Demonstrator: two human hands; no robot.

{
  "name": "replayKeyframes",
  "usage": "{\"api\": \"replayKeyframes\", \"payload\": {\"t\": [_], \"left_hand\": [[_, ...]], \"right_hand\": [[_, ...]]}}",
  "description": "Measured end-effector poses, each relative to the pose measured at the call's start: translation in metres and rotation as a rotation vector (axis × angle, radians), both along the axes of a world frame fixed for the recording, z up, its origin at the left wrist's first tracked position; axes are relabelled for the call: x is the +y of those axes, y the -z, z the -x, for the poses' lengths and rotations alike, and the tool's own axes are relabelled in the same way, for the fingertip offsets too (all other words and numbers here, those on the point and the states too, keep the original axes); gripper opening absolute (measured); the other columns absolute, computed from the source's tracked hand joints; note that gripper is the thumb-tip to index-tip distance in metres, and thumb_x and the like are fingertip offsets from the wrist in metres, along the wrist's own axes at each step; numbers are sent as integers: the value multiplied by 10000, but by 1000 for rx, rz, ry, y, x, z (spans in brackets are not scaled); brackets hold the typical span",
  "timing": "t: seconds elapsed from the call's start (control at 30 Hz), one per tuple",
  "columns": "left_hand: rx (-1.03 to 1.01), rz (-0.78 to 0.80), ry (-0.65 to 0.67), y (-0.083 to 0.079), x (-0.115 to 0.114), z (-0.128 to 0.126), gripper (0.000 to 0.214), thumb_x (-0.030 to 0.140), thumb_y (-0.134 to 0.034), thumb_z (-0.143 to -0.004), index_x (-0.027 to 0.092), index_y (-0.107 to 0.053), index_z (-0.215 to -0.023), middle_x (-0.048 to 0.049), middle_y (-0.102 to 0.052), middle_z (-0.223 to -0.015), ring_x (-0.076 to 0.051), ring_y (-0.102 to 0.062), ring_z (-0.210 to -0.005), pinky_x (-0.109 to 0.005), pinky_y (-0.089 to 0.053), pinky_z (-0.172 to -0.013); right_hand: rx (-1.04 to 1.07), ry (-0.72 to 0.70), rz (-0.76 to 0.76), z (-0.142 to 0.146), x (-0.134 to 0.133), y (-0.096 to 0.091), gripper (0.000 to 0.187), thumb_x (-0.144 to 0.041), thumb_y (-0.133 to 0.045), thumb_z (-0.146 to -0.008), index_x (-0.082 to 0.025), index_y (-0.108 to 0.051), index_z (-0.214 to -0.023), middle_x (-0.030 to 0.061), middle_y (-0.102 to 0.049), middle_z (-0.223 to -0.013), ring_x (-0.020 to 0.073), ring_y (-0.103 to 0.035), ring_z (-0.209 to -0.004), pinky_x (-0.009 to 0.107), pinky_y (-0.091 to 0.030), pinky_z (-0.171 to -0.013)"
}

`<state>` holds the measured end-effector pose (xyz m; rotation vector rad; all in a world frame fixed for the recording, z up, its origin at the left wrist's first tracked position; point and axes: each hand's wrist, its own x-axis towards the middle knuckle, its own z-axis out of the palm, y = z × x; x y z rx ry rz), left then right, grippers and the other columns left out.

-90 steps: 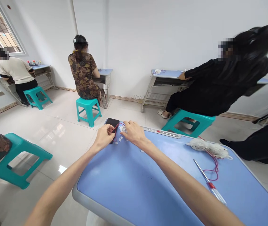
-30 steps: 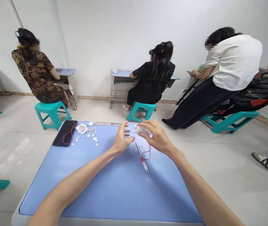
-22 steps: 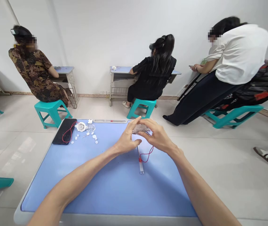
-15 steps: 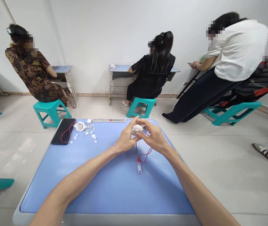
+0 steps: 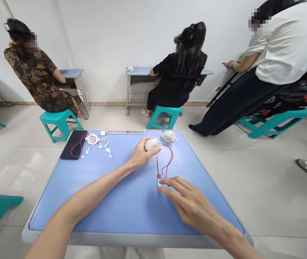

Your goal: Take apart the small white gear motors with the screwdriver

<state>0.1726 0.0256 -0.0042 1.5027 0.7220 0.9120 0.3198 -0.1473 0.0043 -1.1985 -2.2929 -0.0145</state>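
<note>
My left hand (image 5: 141, 154) is shut on a white perforated plastic casing (image 5: 151, 144), with red wires trailing from it. A second white casing (image 5: 169, 136) lies near the far edge of the blue table (image 5: 121, 212), joined by a thin red wire loop (image 5: 168, 162). My right hand (image 5: 189, 198) rests flat and open on the tabletop, its fingertips beside the clear handle of a red-banded screwdriver (image 5: 158, 176). Left of my hands, a black phone (image 5: 73, 144) carries a red wire, next to a white disc part (image 5: 92, 139), a clear dome (image 5: 103, 140) and several small white pieces (image 5: 108, 151).
A narrow groove (image 5: 125, 132) runs along the table's far edge. Beyond it, seated people work at blue desks on teal stools, and a person in a white shirt (image 5: 285, 46) stands at the right. The tiled floor surrounds the table.
My hands have come apart. The right hand has dropped back to the screwdriver, while the left keeps a white casing. A second white casing now shows at the far edge, and the view has shifted slightly.
</note>
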Motion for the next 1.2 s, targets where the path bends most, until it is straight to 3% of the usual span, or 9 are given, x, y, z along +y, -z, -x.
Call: {"api": "replayKeyframes", "payload": {"t": [0.1,0.27,0.4,0.6,0.87,0.93,1.03,1.1,1.2], "left_hand": [[-39,56,-6,-1,-1,0,456,393,-754,-746,155,-539,-1070,8,-576,-856,-109,-509,-744,-255,-421,-721],[-88,154,61,-4,-3,9,514,435,-791,-703,138,-549,-1045,11,-573,-819,-90,-500,-682,-252,-401,-665],[-153,271,154,-12,-14,30,559,475,-833,-654,143,-559,-1012,7,-586,-804,-86,-534,-646,-254,-400,-633],[-282,423,293,-32,-39,69,669,458,-863,-668,195,-574,-1210,-47,-636,-950,-175,-662,-798,-310,-462,-734],[-256,264,312,-28,-44,91,483,413,-801,-777,215,-648,-1191,-83,-669,-1033,-189,-641,-940,-316,-456,-848],[-266,250,316,-23,-46,93,497,421,-800,-778,216,-637,-1201,-80,-668,-1043,-197,-641,-972,-348,-444,-936],[-250,235,296,-17,-50,97,553,461,-803,-760,211,-599,-1209,-85,-645,-1063,-200,-628,-989,-342,-458,-930],[-210,204,292,-17,-55,102,561,453,-800,-765,204,-564,-1209,-69,-621,-1021,-177,-608,-945,-308,-469,-874],[-189,140,288,-23,-66,114,536,427,-771,-801,203,-504,-1209,-50,-582,-1010,-152,-578,-911,-282,-453,-841]], "right_hand": [[-40,43,48,8,1,11,425,-37,-457,-884,-247,-621,-1216,126,-644,-1258,269,-623,-1056,450,-597,-794],[65,34,89,4,5,23,275,-112,-497,-932,-259,-656,-1103,92,-674,-1150,249,-630,-1068,421,-607,-821],[110,92,62,-7,2,30,227,-120,-504,-938,-263,-654,-1031,84,-674,-1106,250,-634,-1048,433,-606,-813],[131,137,65,-18,1,38,203,-146,-520,-943,-275,-649,-1030,87,-663,-1148,263,-621,-1098,445,-597,-827],[257,196,83,-6,11,14,160,-260,-580,-928,-305,-665,-1056,79,-674,-1137,265,-645,-1016,474,-566,-843],[460,228,203,10,22,3,219,-350,-603,-919,-301,-625,-1131,91,-663,-1135,244,-665,-954,444,-578,-809],[800,84,600,41,43,-11,451,-515,-618,-884,-276,-506,-1251,102,-673,-1104,231,-684,-921,411,-599,-762],[919,-13,816,60,54,-16,469,-564,-591,-889,-243,-485,-1213,84,-692,-977,210,-680,-846,409,-587,-763],[970,-45,926,78,60,-18,402,-574,-588,-893,-219,-492,-1053,26,-651,-786,159,-616,-697,353,-540,-693]]}}
